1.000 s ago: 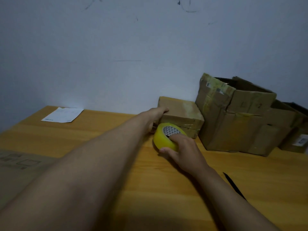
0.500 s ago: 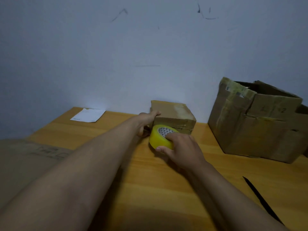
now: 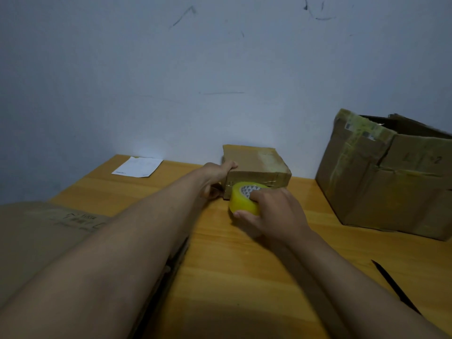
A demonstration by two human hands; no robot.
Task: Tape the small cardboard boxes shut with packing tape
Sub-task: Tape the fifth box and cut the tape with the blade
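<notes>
Steadying the small cardboard box point(image 3: 256, 167) at the far edge of the tabletop point(image 3: 244, 265), near the wall, with the left hand point(image 3: 215, 178): thumb lying over the box's upper left edge, the remaining fingers hidden behind or below the corner, so gripping rather than merely touching, most likely to stop the box sliding while tape is being drawn.

Holding the yellow tape roll point(image 3: 244, 200) in the right hand point(image 3: 271, 214), fingers curled over the core and thumb pressing under the rim, roll pressed against the box's near face at its lower left corner. Probably anchoring or pulling a strip along that face; the free end of the tape too small and pale to make out. Glossy strips already lying across the box's top and near edge, suggesting sealing partly done.

Standing well apart to the right, a larger open box point(image 3: 386, 179), flaps up, with yellowish tape and torn label scraps on its corner; faint handwritten marks on its side, not readable. Lying flat at the left, a cardboard sheet point(image 3: 49, 231) bearing printed line symbols, illegible. Resting at the far left, a white paper slip point(image 3: 138, 166), print too small to read. Lying near the right forearm, a dark thin blade-like tool point(image 3: 396, 287), untouched.
</notes>
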